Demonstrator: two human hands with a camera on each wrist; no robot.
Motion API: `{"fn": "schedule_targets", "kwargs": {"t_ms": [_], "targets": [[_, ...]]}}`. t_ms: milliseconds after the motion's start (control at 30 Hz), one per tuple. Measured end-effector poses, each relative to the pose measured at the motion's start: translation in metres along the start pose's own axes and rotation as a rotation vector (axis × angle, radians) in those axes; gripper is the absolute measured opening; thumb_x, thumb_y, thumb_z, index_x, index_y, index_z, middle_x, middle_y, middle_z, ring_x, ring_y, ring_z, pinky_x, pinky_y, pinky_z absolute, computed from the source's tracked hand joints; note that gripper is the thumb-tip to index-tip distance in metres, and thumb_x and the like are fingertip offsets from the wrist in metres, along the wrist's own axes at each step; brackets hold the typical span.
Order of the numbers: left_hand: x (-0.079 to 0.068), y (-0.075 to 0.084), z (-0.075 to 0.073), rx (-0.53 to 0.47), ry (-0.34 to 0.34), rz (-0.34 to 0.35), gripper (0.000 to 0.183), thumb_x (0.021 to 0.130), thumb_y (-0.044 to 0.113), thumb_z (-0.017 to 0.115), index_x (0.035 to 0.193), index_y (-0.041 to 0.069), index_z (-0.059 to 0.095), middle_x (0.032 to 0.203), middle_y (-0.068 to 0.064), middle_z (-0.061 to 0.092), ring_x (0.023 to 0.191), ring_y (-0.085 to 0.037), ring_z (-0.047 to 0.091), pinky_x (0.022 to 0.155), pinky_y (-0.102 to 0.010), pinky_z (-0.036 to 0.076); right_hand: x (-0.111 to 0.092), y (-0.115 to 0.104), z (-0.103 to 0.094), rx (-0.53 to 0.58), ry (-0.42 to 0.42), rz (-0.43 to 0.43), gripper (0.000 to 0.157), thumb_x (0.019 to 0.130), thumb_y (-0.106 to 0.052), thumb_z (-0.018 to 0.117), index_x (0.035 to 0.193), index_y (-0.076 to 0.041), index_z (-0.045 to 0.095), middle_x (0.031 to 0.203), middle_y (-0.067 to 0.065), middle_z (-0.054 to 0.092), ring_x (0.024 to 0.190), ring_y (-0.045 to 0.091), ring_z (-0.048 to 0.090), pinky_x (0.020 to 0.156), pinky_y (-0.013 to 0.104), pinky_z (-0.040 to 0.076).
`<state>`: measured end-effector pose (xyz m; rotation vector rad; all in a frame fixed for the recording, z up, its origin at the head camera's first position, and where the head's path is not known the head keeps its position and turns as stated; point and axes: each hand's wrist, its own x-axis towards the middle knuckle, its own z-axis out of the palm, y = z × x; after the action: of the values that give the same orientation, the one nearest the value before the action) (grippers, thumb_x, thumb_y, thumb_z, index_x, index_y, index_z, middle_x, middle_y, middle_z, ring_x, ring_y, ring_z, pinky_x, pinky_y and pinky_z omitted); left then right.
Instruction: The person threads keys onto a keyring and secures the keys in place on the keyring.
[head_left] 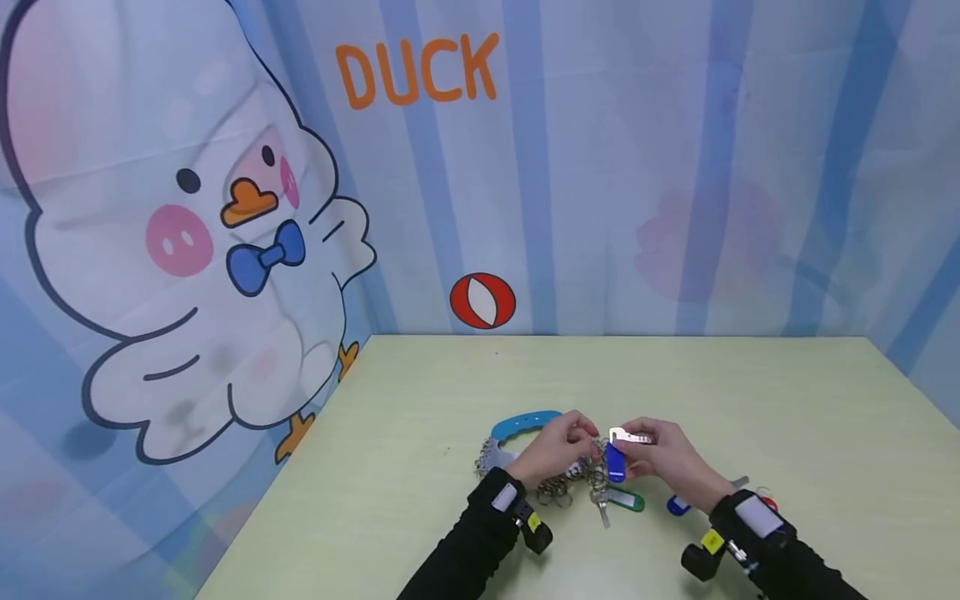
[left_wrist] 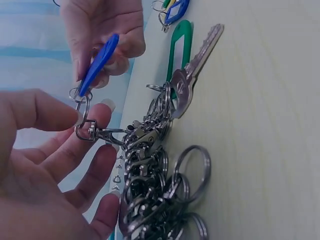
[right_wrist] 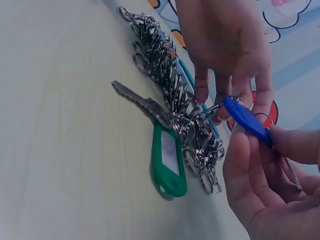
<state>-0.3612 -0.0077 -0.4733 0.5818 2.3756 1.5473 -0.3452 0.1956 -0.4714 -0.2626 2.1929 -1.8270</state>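
Observation:
My right hand [head_left: 667, 454] holds a blue key tag [right_wrist: 246, 120] and a silver key [head_left: 630, 437] that hangs on the same small ring. To its left, my left hand [head_left: 551, 454] pinches a metal swivel clasp [left_wrist: 95, 132] at its ring end, where it links with the blue tag's ring. The clasp is one in a long row of metal clasps and rings [right_wrist: 165, 75] on a holder with a blue curved handle [head_left: 525, 423]. Below the hands, a green key tag [right_wrist: 167, 160] and its key [right_wrist: 135, 100] lie on the table, attached to the row.
Beside my right wrist, another blue tag [head_left: 678, 505] and a red tag [head_left: 769, 502] lie on the pale table [head_left: 375, 517], partly hidden by the arm. A blue duck-print cloth [head_left: 600, 167] hangs behind the table's far edge.

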Motion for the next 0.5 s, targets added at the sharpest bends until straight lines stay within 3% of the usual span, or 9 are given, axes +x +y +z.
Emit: {"fn": "schedule_targets", "kwargs": {"t_ms": [167,500], "targets": [[-0.0038,0.0032,-0.002,-0.023,-0.041,0.004,0.028,0.089,-0.004,0.056,0.116,0.001,0.052,0.095,-0.015,0.07,0.085,-0.013,0.064,0.077,-0.02,0.048,0.001,0.0033,-0.0019,0.006,0.005,0.024,0.044,0.097,-0.024,0.057,0.127,0.008,0.048,0.093,0.006,0.065,0.074,0.012,0.063,0.068,0.027,0.056],[-0.0038,0.006,-0.0008,-0.006,-0.022,0.008,0.032,0.086,-0.007,0.058,0.117,0.0,0.052,0.096,-0.015,0.071,0.084,-0.01,0.063,0.078,-0.019,0.046,-0.0006,0.0036,-0.004,0.017,-0.034,0.008,0.043,0.1,-0.023,0.051,0.128,0.009,0.045,0.088,0.004,0.064,0.073,0.012,0.062,0.067,0.027,0.056]]}}
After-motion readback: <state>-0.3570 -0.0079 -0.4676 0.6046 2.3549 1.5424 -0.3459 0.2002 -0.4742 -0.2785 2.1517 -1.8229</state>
